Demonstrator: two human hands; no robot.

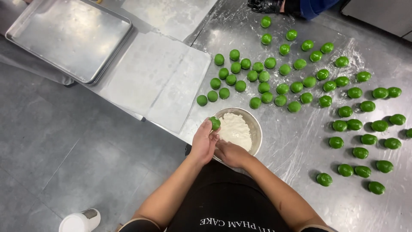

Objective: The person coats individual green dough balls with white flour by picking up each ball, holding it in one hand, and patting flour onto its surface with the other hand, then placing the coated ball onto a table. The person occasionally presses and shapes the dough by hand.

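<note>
**Green dough ball held over the flour bowl**

The left hand (203,141) is holding one green dough ball (214,123) at its fingertips, fingers curled round it, right at the left rim of the metal bowl (255,129). The right hand (231,153) is sitting just beside the left, touching or nearly touching it near the palm, resting at the bowl's near rim w/ fingers loosely bent; it isn't gripping anything I can make out.

Key relation: the ball is lying up and away from both wrists, toward the far side of the table, and it's sitting in the left hand only. The left is clearly the nearer one; the right is below and to the right of it. The ball is roundish, so no real long axis to speak of. The flour (234,129) is heaped in the bowl immediately to the right of the ball.

The bowl is standing at the near edge of the table (300,141), approx. in front of the person. Beyond it, many green balls (300,81) are lying in loose rows across the middle and right side of the floured tabletop, apart from each other. A sheet of paper (159,79) is lying at the table's left edge, and a metal tray (68,38) is sitting at the far left corner. Another person's gloved hand (266,5) is showing at the far edge.
</note>
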